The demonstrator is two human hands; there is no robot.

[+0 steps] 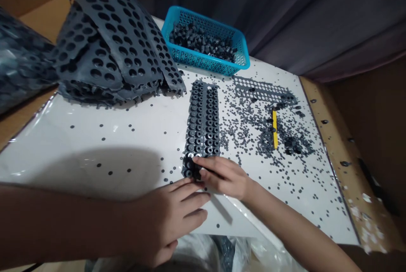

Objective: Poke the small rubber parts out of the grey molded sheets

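Observation:
A dark grey rubber sheet (203, 119) lies lengthwise on the white table, covered in rows of round, raised ring-shaped pieces. At its near end my right hand (226, 177) is closed, thumb and fingers pressed on the last pieces; its fingertips partly hide what is between them. My left hand (180, 210) lies just below that end, palm down, fingers stretched and slightly apart. Its far fingers touch or nearly touch the sheet's near edge; exact contact cannot be made out.
Behind stands a blue basket (206, 62) of small dark pieces. A heap of punched-out grey sheets (120, 39) rises at left, beside a filled plastic bag (22, 60). Rightward lie a perforated sheet (264, 90), a yellow strip (275, 130) and many scattered small discs.

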